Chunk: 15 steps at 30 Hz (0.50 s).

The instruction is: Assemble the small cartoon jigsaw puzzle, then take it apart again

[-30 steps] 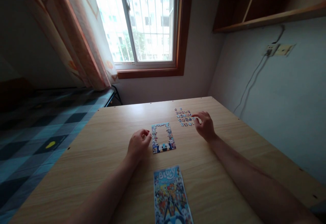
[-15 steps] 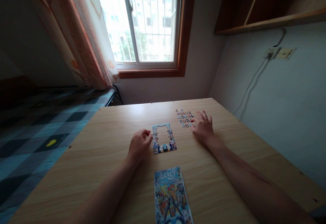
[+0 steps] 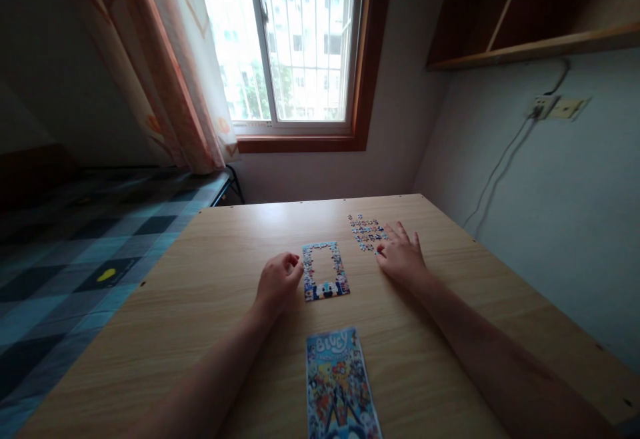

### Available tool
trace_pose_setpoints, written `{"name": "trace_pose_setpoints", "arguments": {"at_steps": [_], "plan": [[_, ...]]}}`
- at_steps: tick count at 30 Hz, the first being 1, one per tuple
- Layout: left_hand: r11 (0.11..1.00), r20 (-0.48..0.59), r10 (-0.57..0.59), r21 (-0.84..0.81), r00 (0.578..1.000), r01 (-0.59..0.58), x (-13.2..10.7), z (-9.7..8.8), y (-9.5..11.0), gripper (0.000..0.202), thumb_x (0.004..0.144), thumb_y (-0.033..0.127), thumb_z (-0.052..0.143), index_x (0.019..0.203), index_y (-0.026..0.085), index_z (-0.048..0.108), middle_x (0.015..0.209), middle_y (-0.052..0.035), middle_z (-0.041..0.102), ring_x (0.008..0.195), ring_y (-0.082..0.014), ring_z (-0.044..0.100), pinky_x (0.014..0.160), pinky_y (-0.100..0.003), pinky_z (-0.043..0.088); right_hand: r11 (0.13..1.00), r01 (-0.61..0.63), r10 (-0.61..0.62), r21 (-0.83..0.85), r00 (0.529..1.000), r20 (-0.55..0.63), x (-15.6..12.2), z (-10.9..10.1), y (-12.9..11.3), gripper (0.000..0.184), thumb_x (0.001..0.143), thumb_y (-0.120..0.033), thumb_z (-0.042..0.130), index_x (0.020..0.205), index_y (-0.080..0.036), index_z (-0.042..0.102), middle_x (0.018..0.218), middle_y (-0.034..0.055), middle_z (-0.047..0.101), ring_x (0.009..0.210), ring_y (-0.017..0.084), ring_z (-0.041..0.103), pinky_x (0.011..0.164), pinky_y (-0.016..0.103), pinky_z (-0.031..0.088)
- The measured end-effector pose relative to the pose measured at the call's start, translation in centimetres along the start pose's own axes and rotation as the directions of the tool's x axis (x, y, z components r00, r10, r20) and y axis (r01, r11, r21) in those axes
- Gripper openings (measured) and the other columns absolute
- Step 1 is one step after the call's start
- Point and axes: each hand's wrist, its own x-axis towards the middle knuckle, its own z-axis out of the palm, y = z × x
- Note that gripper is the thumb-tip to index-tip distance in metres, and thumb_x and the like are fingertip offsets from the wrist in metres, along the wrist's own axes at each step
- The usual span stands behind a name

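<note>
A partly assembled jigsaw puzzle [image 3: 327,289] lies on the table, its border joined around a bare middle. My left hand [image 3: 279,280] rests at its left edge with fingers curled and thumb pressed in; whatever they may hold is hidden. Loose puzzle pieces [image 3: 367,229] are spread in rough rows up and to the right of the puzzle. At their near right edge, my right hand [image 3: 403,259] pinches thumb and index finger together on a puzzle piece, barely visible at the tips. The other fingers of that hand are spread out.
A picture sheet printed "Bluey" [image 3: 341,386] lies on the wooden table [image 3: 210,332] between my forearms. To the left is a bed with a checked cover [image 3: 125,239]. A window [image 3: 305,52] is ahead; a cable [image 3: 493,172] hangs on the right wall.
My right thumb and index finger, apart before, have closed together beside the loose pieces. My left hand stays by the puzzle. The whole view has shifted slightly.
</note>
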Motion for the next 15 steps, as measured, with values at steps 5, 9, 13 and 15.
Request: {"name": "trace_pose_setpoints", "arguments": {"at_steps": [5, 9, 13, 15], "plan": [[1.000, 0.007, 0.003, 0.002, 1.000, -0.003, -0.1, 0.0, 0.1, 0.018, 0.083, 0.033, 0.053, 0.071, 0.021, 0.059, 0.098, -0.0080, 0.073, 0.090, -0.0248, 0.066, 0.083, -0.037, 0.050, 0.999, 0.022, -0.019, -0.033, 0.995, 0.093, -0.7, -1.3, 0.0, 0.012, 0.079, -0.023, 0.065, 0.080, -0.020, 0.076, 0.154, 0.0088, 0.040, 0.148, 0.038, 0.020, 0.113, 0.067, 0.013], [1.000, 0.013, 0.002, -0.008, 1.000, -0.002, -0.1, 0.0, 0.0, 0.019, 0.084, 0.033, 0.053, 0.072, 0.021, 0.059, 0.099, -0.0083, 0.073, 0.090, -0.0242, 0.066, 0.080, -0.035, 0.050, 0.999, 0.014, -0.009, -0.034, 0.989, 0.150, -0.9, -1.9, 0.4, 0.011, 0.075, -0.020, 0.066, 0.076, -0.020, 0.076, 0.155, 0.0098, 0.039, 0.148, 0.039, 0.018, 0.113, 0.067, 0.011], [0.999, 0.017, 0.012, 0.045, 1.000, -0.013, 0.0, 0.2, -0.1, 0.015, 0.084, 0.031, 0.054, 0.077, 0.020, 0.062, 0.098, -0.0086, 0.072, 0.092, -0.0252, 0.065, 0.083, -0.036, 0.050, 1.000, -0.017, 0.016, 0.002, 0.982, 0.190, -0.9, -2.2, 0.6, 0.015, 0.073, -0.020, 0.065, 0.082, -0.021, 0.077, 0.154, 0.0101, 0.040, 0.147, 0.039, 0.019, 0.113, 0.065, 0.013], [0.993, 0.034, 0.028, 0.115, 0.999, -0.032, -0.1, 0.3, 0.1, 0.014, 0.084, 0.028, 0.055, 0.086, 0.019, 0.066, 0.099, -0.0089, 0.072, 0.096, -0.0262, 0.064, 0.088, -0.039, 0.048, 1.000, -0.023, 0.020, 0.014, 0.982, 0.188, -0.9, -2.4, 0.5, 0.016, 0.073, -0.021, 0.066, 0.084, -0.022, 0.078, 0.152, 0.0097, 0.043, 0.146, 0.039, 0.023, 0.112, 0.062, 0.016]]}}
